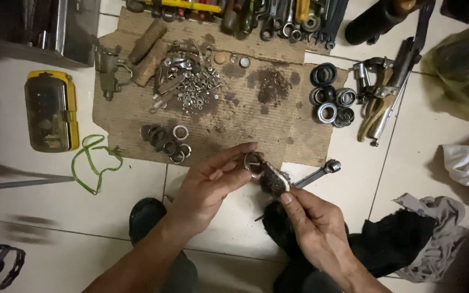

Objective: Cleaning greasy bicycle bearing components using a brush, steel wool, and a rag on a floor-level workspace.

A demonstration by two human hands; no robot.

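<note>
Floor: pale glazed tiles (39,217) with thin dark grout lines, smudged in places.
Work mat: torn sheet of brown corrugated cardboard (234,130), matte and blotched with dark oily stains, lying flat on the tiles.
Left hand: left hand (210,187) with fingers curled, thumb and forefinger pinching a small metal ring (252,161) by its rim, just above the near edge of the cardboard.
Ring: round, thin, dull silver, held on edge and touching the brush head.
Right hand: right hand (313,222) closed in a pinch around the handle end of a small brush (271,179), thumb on top.
Brush: short, dark and grimy, with pale bristles along one side, tilted up towards the ring.
Loose rings: cluster of grey metal rings and washers (168,141) on the cardboard, some overlapping.
Small hardware: heap of shiny nuts, bolts and brackets (188,87), jumbled together.
Bearings: stack of round black-and-chrome bearings (331,97) at the cardboard's far right edge.
Wrench: slim steel wrench (321,172) on the tile, just beside the brush.
Case: yellow-framed clear plastic case (52,111), rectangular, well apart to the left.
Cord: green looped cord (93,160), limp, beside the cardboard.
Rags: crumpled black and grey cloth (408,244) near the right forearm.
</note>
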